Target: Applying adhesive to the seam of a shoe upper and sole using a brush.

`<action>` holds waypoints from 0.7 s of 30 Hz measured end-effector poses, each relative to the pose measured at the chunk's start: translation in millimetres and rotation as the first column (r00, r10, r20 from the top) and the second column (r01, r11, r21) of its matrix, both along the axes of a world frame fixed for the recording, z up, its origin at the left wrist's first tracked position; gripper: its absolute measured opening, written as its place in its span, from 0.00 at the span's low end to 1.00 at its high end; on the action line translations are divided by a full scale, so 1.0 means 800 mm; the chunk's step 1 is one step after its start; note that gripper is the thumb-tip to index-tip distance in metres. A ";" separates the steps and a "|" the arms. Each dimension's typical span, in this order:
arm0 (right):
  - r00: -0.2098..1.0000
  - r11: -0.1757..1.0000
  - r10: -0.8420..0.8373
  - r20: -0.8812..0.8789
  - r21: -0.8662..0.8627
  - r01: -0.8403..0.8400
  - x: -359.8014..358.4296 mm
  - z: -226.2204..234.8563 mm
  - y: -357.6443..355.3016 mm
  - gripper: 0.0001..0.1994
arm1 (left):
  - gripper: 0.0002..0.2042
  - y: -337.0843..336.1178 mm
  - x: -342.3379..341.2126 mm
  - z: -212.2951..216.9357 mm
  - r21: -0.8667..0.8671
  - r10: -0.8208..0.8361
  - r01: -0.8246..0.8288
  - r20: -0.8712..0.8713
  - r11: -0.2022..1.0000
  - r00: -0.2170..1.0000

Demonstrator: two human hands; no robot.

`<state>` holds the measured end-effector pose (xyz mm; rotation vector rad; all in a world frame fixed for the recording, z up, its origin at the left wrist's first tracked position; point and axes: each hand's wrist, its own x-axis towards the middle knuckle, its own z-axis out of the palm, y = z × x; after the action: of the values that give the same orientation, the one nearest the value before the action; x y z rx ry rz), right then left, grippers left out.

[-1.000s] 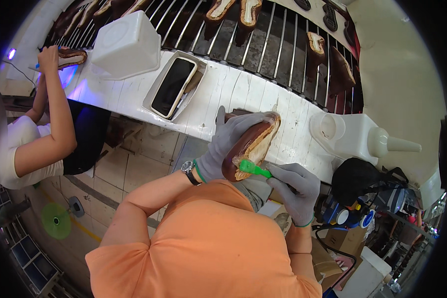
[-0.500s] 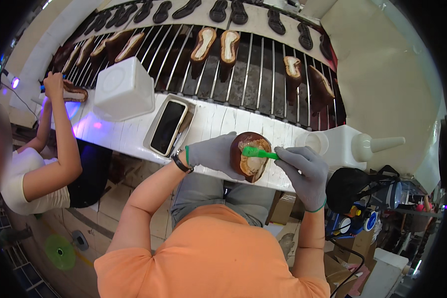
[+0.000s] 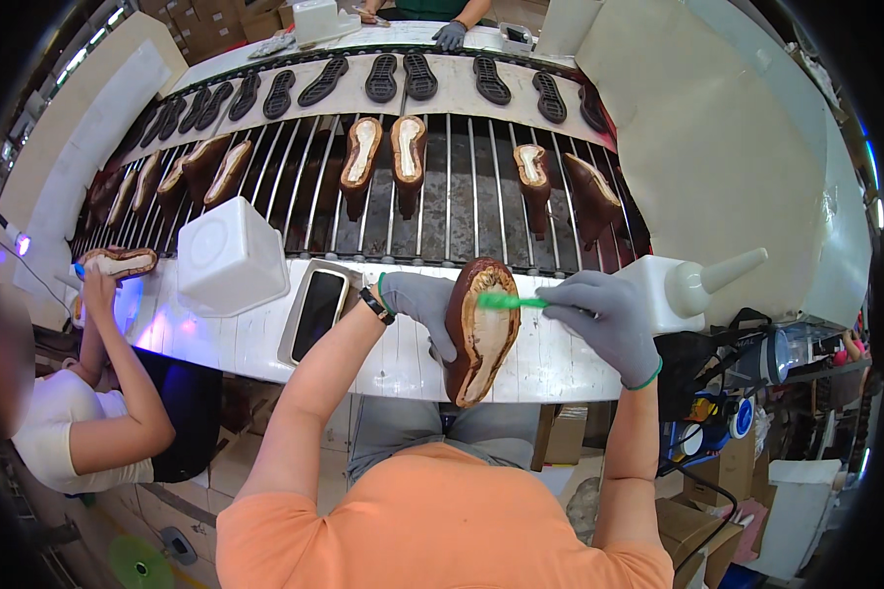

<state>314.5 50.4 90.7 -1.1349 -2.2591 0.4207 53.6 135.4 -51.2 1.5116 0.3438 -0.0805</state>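
Head view: brown shoe upper [image 3: 481,329] held sole side up over the near edge of the white counter [image 3: 265,339], cradled in the gloved left hand [image 3: 424,302], grip closed around its left flank. Gloved right hand [image 3: 604,316] pinched shut on a green brush [image 3: 509,301], bristles laid on the pale bottom near the toe end.

Best done, judging from this: short even strokes along the pale rim, keeping off the brown leather; shoe tilted toward the brush so the edge stays visible; left fingers kept clear of the brushed band.

Pose: left forearm rising from the lower edge, wrist bent inward, watch band showing; right forearm nearly upright, wrist cocked left, brush held almost level.

Around: white squeeze bottle [image 3: 692,287] just right of the right hand, metal tray [image 3: 316,309] and white tub [image 3: 228,257] to the left, more uppers on the roller conveyor [image 3: 452,201] beyond.
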 end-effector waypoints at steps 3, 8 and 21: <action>0.975 0.991 -0.135 -0.175 -0.033 0.131 -0.002 -0.002 0.004 0.09 | 0.42 0.000 0.005 0.010 0.074 0.023 -0.026 0.044 0.997 0.999; 0.984 0.988 -0.155 -0.087 0.010 0.157 -0.016 0.006 0.008 0.09 | 0.31 -0.003 0.006 0.003 0.079 0.090 -0.106 0.177 0.991 0.980; 0.994 0.899 -0.024 -0.110 -0.438 -0.027 0.055 -0.077 -0.016 0.08 | 0.33 -0.037 -0.010 0.005 0.062 0.372 -0.379 0.096 0.923 0.923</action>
<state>358.6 37.7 28.9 -1.2865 -2.1208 1.0113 45.4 105.7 -47.3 1.4977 0.5707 0.3034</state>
